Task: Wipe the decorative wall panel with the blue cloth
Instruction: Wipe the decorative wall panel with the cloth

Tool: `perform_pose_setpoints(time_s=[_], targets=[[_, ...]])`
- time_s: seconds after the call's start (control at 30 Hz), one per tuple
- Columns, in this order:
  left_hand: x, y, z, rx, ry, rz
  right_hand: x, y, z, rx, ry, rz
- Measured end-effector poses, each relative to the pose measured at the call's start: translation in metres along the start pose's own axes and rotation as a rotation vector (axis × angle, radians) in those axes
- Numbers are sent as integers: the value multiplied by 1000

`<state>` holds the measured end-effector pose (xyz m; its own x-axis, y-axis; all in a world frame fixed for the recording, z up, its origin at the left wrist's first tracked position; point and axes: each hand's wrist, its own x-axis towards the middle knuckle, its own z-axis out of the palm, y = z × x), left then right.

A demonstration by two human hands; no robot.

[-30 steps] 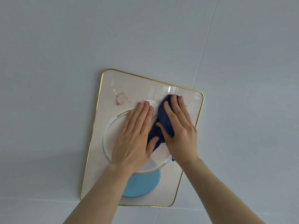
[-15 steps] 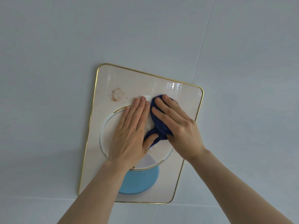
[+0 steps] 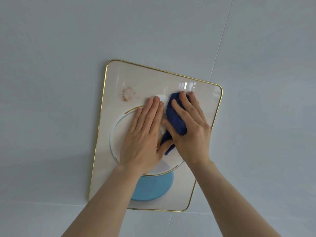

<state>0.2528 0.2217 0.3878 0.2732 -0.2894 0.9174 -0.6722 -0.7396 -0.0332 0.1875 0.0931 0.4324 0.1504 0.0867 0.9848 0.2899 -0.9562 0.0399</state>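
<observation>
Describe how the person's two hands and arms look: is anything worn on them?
Both are bare. The left hand and right hand wear no gloves, and no rings or watch show. The forearms are uncovered down to the picture's lower edge; no sleeve is visible. Fingernails are short and unpainted.

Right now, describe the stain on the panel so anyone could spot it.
Find the gold-rimmed wall panel on the grey wall. Its upper left area, just left of the left hand, holds a reddish-brown smudge, the only rough, speckled mark on the glossy white surface.
</observation>
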Motion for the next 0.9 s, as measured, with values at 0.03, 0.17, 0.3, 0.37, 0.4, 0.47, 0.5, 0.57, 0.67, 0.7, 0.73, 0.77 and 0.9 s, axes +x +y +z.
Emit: perform_pose_setpoints(time_s=[0.03,0.17,0.3,0.37,0.4,0.47,0.5,0.57,0.67,0.7,0.73,0.77,0.9], targets=[[0,0,0,-7,2,-2,0,0,0,4,-3,-3],[-1,0,1,-21,19,-3,-4,3,0,24,-5,-50],[-1,0,1,-24,29,-4,-9,12,4,-56,17,-122],[-2,0,1,-17,30,3,-11,16,7,-79,26,-148],[-2,0,1,-15,29,4,-12,17,7,-82,29,-155],[-2,0,1,-12,26,3,-13,18,7,-85,30,-163],[-2,0,0,-12,26,2,-14,18,7,-88,27,-167],[-2,0,-1,-14,30,0,-14,19,6,-101,17,-175],[-2,0,-3,-32,23,2,-16,20,3,-104,-5,-176],[-2,0,-4,-45,15,3,-17,21,1,-100,-11,-172],[-2,0,-6,-60,1,5,-19,20,0,-97,-18,-167],[-2,0,-8,-75,-16,8,-21,20,-1,-99,-26,-161],[-3,0,-18,-139,-74,19,-26,16,-8,-132,-48,-131]])
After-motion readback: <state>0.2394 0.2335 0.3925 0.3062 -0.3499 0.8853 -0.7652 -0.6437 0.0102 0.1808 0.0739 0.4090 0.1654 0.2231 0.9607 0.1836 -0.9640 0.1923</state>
